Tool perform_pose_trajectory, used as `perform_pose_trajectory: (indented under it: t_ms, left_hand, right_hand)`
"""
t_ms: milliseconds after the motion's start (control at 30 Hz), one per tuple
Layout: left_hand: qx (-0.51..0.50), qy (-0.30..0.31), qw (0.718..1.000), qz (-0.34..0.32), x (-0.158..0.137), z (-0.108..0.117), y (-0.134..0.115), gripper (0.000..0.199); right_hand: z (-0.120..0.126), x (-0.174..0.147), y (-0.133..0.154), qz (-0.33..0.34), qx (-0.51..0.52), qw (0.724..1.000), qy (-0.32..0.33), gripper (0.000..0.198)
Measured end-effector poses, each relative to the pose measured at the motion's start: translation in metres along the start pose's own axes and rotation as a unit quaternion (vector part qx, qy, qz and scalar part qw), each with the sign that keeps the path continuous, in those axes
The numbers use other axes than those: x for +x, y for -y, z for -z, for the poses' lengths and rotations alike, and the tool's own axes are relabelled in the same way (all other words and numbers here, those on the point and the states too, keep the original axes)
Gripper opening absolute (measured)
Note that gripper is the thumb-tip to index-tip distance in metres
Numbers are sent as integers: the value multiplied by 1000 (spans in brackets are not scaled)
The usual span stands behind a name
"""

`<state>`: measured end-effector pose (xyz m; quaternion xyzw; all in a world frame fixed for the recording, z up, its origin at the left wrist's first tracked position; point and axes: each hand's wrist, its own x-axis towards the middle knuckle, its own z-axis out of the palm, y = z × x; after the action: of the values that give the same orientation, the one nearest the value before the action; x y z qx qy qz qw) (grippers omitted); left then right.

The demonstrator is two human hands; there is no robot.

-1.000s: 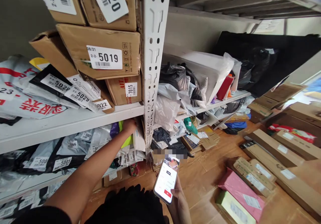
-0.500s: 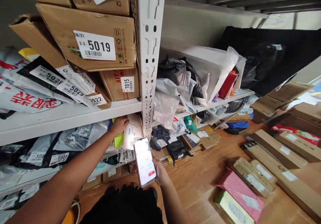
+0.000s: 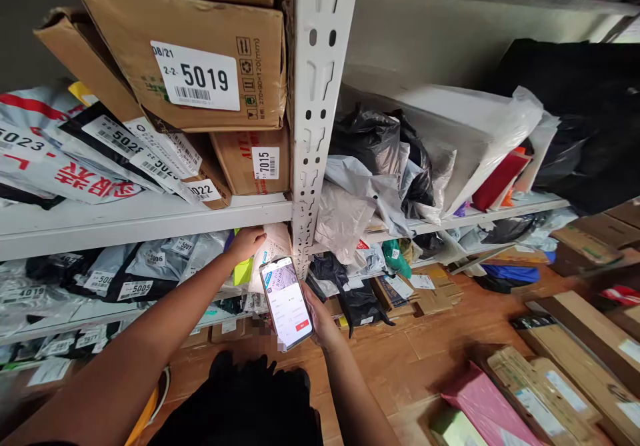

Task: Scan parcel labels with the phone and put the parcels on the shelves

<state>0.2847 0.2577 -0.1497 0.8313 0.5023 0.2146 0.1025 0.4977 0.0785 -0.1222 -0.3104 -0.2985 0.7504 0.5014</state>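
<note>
A smartphone (image 3: 289,309) rests in my right hand (image 3: 317,314), its fingers wrapped round the right edge. The lit screen shows a picture of a label in its upper part and a red button low down. My left hand (image 3: 247,241) reaches under the shelf board, closed on the edge of a white parcel (image 3: 274,238) with a printed label. The phone covers the parcel's lower part. Just below my left hand is a bright yellow-green package (image 3: 243,271). Bagged parcels lie to its left, one with a label reading 5005 (image 3: 135,290).
A perforated white shelf post (image 3: 320,93) stands directly beyond the parcel. Cardboard boxes, one marked 5019 (image 3: 210,76), sit on the upper shelf (image 3: 100,226). Plastic-wrapped parcels (image 3: 345,216) fill the right rack. Boxes and a pink package (image 3: 487,409) lie on the wooden floor (image 3: 370,373).
The view has shifted slightly. The phone screen, mostly white before, now shows a label picture at its top. My left hand stays at the white parcel.
</note>
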Motion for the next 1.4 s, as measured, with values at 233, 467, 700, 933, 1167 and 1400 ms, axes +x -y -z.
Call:
perform_pose_trajectory:
  t_ms: [233, 467, 700, 933, 1167, 1400]
  left_hand:
    - [8, -6, 1000, -3, 0, -2, 2, 28]
    - [11, -6, 1000, -4, 0, -1, 1, 28]
    - [20, -6, 1000, 4, 0, -1, 0, 31]
    - [17, -2, 1000, 12, 1, 0, 1, 33]
    - [14, -5, 1000, 16, 2, -3, 0, 33]
    - [17, -1, 1000, 22, 3, -2, -2, 33]
  right_hand:
    - [10, 4, -5, -6, 8, 1000, 9, 47]
    - [9, 5, 0, -11, 16, 1000, 21, 44]
    - [4, -11, 8, -11, 24, 1000, 16, 49]
    - [7, -44, 11, -2, 13, 999, 34, 82]
    - [11, -64, 19, 20, -14, 999, 42, 82]
    - [18, -71, 19, 45, 17, 998, 43, 74]
